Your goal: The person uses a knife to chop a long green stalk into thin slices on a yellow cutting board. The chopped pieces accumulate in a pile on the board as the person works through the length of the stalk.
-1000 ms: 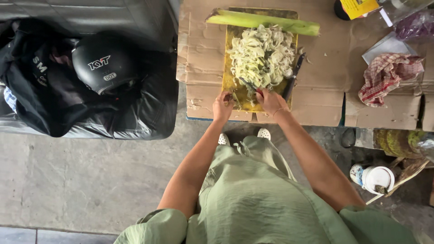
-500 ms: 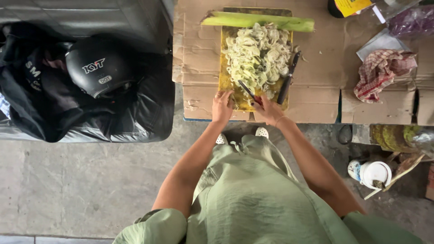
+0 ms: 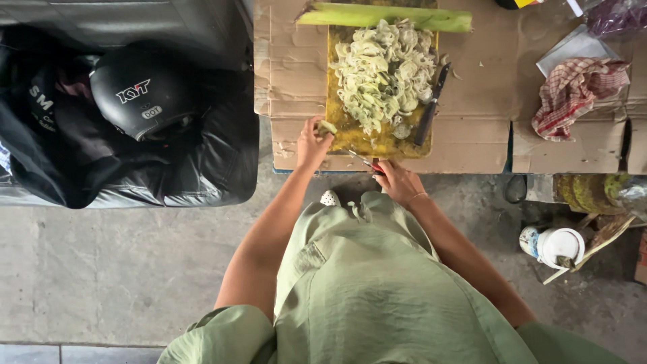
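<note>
A small pale green piece was pinched between the fingertips of the left hand at the near left corner of the yellow cutting board. The piece was too small for its long axis to be told. A thin knife with a red handle was grasped in the right hand, which was closed around the handle at the board's near edge; the blade was laid slantwise, its tip pointed up and to the left, towards the held piece. A heap of pale green and cream shreds was piled over the middle of the board. A dark-handled knife was laid along the board's right side, its length run nearly front to back. A long green stalk was set crosswise at the far end. The board was rested on flattened cardboard.
</note>
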